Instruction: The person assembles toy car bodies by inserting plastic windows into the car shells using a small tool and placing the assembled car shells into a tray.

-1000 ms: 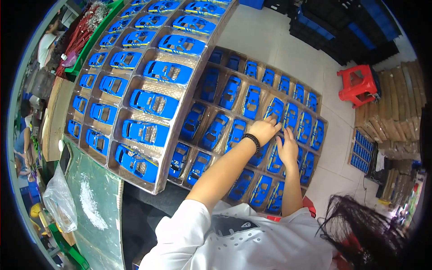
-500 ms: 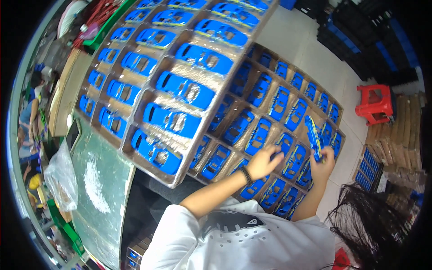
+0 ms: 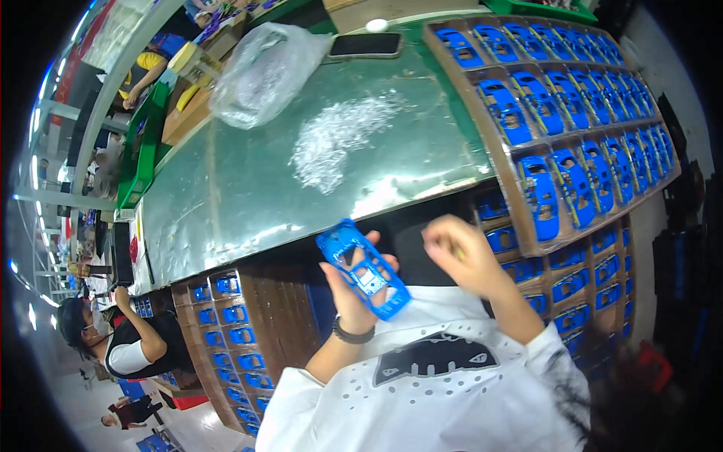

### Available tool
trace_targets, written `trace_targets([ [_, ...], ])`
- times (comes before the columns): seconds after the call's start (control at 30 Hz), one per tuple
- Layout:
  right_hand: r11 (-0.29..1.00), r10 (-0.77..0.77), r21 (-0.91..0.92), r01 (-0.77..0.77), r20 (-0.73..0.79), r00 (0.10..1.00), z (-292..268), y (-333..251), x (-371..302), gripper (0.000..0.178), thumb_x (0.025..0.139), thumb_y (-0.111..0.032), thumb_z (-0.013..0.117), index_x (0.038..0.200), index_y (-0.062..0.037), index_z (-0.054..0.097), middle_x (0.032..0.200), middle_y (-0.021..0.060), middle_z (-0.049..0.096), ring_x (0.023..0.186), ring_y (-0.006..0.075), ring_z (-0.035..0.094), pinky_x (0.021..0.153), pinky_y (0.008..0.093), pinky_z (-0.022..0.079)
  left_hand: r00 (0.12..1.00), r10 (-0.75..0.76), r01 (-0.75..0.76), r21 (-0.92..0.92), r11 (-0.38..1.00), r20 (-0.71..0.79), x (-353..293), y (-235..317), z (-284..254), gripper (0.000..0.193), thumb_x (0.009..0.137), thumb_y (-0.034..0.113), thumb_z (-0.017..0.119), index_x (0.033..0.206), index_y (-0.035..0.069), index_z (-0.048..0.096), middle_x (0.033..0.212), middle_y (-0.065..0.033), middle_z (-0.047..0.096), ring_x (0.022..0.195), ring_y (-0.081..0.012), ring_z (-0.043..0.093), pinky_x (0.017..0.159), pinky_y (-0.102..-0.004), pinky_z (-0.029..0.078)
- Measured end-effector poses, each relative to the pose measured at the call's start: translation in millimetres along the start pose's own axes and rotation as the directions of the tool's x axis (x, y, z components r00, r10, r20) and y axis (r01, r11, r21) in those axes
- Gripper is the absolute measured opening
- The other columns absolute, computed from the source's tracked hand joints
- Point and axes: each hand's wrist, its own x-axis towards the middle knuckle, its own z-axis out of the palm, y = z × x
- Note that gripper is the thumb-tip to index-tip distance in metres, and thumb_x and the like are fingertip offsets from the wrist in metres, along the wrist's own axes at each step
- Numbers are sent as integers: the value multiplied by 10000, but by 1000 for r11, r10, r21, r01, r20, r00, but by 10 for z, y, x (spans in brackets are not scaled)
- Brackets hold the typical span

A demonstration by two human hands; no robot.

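My left hand (image 3: 355,301) is closed around a blue toy car body shell (image 3: 364,273), a thin part with window openings, tilted above my lap at the bench edge. To the right of it, my right hand (image 3: 461,252) is raised with fingers curled together. Whatever those fingers hold, if anything, is too small to make out. Beyond both hands, a heap of small clear plastic pieces (image 3: 331,143) lies on the green bench top (image 3: 248,203).
A divided tray (image 3: 527,239) of blue car shells rests on the bench's right end, with more filled trays below. Stacked trays (image 3: 260,301) stand under the bench at left. A clear plastic bag (image 3: 263,71) and a phone (image 3: 366,46) lie farther back. Another person (image 3: 128,339) works at left.
My view has swung left from the trays to the bench. The car shell, held in my right hand over the lower tray before, is now in my left hand.
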Motion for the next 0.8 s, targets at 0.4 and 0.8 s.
trace_targets([
  [0.4, 762, 135, -591, -264, -254, 958, 348, 164, 1790, 142, 708, -159, 587, 750, -24, 581, 823, 147, 585, 782, 308, 554, 685, 374, 440, 984, 97, -94, 26, 995, -151, -87, 277, -649, 545, 786, 477, 356, 1057, 15, 456, 962, -181, 534, 680, -230, 555, 561, -311, 460],
  [0.8, 960, 22, -271, -73, -186, 982, 92, 63, 1135, 169, 691, -66, 614, 842, 8, 597, 702, 72, 593, 668, 112, 544, 617, 235, 432, 981, 21, 86, 533, 841, -191, 370, 248, -286, 459, 851, 140, 421, 1266, 17, 271, 920, -45, 509, 597, -24, 427, 493, -149, 363],
])
